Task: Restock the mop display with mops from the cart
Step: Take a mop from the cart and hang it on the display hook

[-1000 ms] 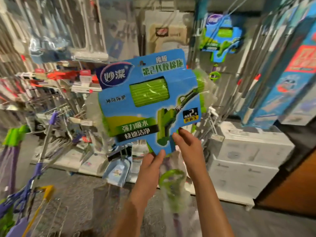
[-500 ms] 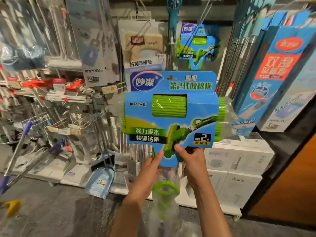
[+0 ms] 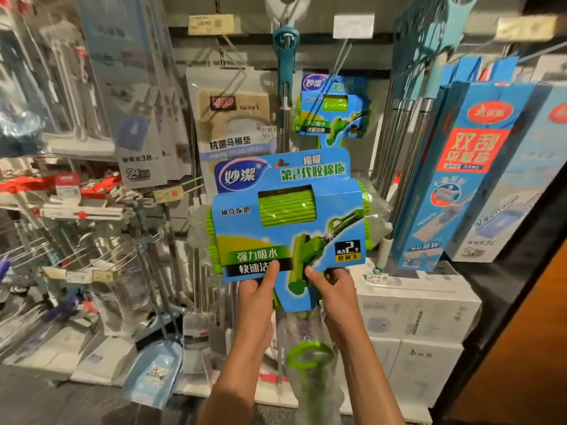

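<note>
I saw both hands, left hand & right hand, pinching the blue-carded green sponge mop by its card's bottom edge, raised before the display; identical hung mop behind. Hanging not yet done, I'd judge.

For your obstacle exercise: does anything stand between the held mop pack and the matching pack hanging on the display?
Nothing visible does. Both hands, left hand and right hand, hold the mop pack just below the hanging pack.
</note>
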